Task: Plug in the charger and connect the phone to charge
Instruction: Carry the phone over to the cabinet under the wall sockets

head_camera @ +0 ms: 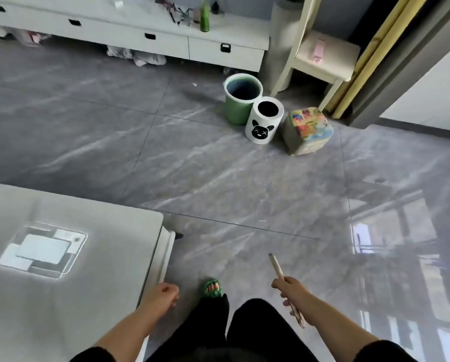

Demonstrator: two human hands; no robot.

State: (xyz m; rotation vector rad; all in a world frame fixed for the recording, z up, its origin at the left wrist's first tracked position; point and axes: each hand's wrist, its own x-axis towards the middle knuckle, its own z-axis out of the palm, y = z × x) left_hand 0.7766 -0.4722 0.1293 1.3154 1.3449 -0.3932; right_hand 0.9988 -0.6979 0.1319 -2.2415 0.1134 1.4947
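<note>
My right hand [293, 291] grips a slim pale phone [275, 265], seen edge-on, its top end pointing up and away over the grey floor. My left hand [164, 292] hangs beside the corner of a white table [88, 210], fingers curled into a loose fist with nothing visible in it. No charger, cable or socket shows in this view.
Grey marble-look floor tiles [192, 158] stretch ahead. A green bin [238, 108], a white bin with a black bear face [263, 124] and a colourful cube stool [308, 131] stand ahead. Behind are a white low cabinet [166, 40] and a cream chair [325, 56]. My foot wears a green sandal [213, 288].
</note>
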